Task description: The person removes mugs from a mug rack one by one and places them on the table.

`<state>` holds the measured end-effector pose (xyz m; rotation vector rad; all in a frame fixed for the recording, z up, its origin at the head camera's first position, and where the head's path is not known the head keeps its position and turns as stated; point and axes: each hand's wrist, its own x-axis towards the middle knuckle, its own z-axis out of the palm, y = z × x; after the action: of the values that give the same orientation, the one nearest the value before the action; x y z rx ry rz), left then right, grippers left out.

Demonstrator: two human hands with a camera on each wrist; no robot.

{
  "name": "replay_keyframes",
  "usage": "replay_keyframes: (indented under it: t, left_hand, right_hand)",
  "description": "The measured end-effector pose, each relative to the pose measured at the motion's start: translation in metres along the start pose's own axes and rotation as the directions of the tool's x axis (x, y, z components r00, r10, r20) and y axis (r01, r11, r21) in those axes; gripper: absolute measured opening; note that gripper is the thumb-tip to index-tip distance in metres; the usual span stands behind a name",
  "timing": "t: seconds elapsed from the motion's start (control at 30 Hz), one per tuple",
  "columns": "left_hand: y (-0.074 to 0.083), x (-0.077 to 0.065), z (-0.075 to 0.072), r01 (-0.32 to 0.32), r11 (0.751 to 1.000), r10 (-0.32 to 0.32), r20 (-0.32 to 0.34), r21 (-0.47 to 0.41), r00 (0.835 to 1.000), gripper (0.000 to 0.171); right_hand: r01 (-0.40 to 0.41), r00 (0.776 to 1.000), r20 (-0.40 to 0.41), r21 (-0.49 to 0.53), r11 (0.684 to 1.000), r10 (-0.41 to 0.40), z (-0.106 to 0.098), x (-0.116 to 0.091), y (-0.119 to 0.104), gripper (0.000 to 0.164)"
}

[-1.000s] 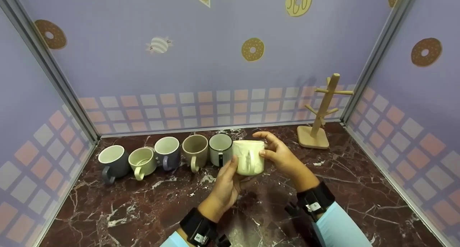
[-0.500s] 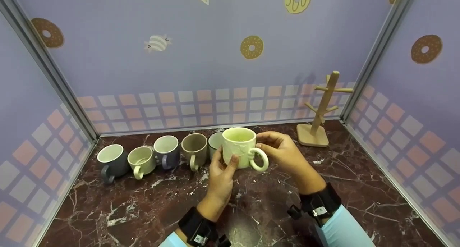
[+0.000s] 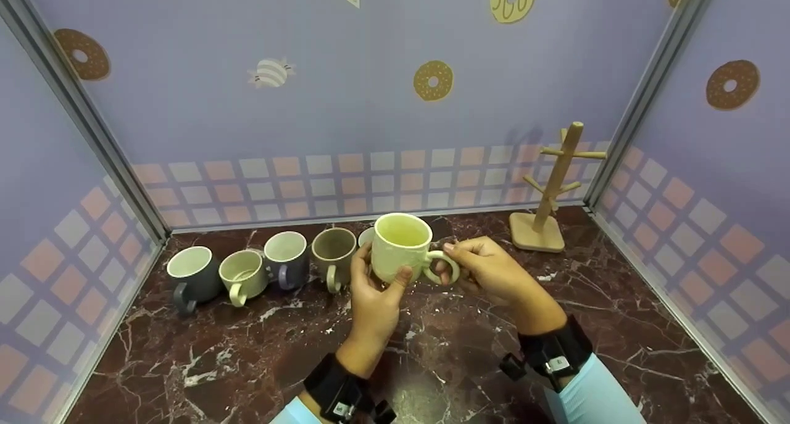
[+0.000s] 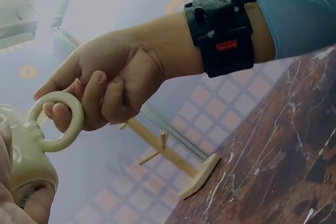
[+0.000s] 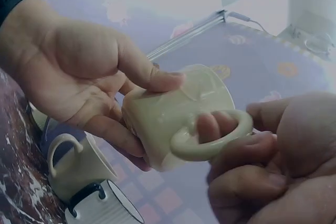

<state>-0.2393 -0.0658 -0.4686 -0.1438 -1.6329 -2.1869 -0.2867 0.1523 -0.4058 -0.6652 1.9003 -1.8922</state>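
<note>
A pale green mug point(image 3: 395, 254) with a ring-shaped handle point(image 5: 191, 149) is held above the tabletop, its mouth up and tipped a little toward me. My left hand point(image 3: 374, 307) grips the mug's body from the left, thumb on the near side and fingers around the far side and base. On the right, my right hand point(image 3: 497, 276) holds the handle, with fingertips point(image 4: 60, 115) passing through the ring. Behind the held mug, a white mug with a dark handle point(image 5: 86, 198) is mostly hidden in the head view.
To the left stand a dark grey mug point(image 3: 200, 279), a small light green mug point(image 3: 247, 276), a purple-grey mug point(image 3: 293, 254) and a brown mug point(image 3: 339, 248), in a row. A wooden mug tree point(image 3: 555, 189) with bare pegs stands back right. Patterned walls point(image 3: 345, 121) enclose the marble-look tabletop point(image 3: 259, 374).
The mug has turned so its handle swings from facing me to the right. It has shifted slightly left, and my right hand has moved from its rim side onto the handle.
</note>
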Motion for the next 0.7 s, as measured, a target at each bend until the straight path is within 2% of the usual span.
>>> replay_keyframes:
  t: [0.17,0.3,0.47,0.6,0.7]
  left_hand:
    - [0.003,0.004,-0.004,-0.018,0.999,0.018,0.011,0.037,1.000,0.086]
    - [0.005,0.008,-0.007,-0.008,0.999,0.008,0.013,0.044,1.000,0.087]
    - [0.011,0.013,-0.010,-0.003,0.996,0.002,0.013,0.084,1.000,0.084]
    - [0.016,0.020,-0.016,-0.033,0.993,0.037,-0.034,0.114,0.999,0.067]
    - [0.020,0.025,-0.019,-0.029,0.996,0.036,-0.083,0.085,0.996,0.053]
  right_hand:
    - [0.007,0.991,0.132,-0.007,1.000,-0.006,-0.006,0.000,0.003,0.038]
    - [0.002,0.987,0.162,-0.028,1.000,0.003,-0.006,0.000,0.003,0.038]
    - [-0.014,0.996,0.082,-0.046,0.999,0.018,-0.003,0.000,0.000,0.039]
    - [-0.028,0.999,-0.028,-0.053,0.998,0.027,-0.004,-0.001,-0.004,0.037]
    - [-0.036,0.993,-0.118,-0.068,0.997,0.028,-0.008,0.001,-0.003,0.035]
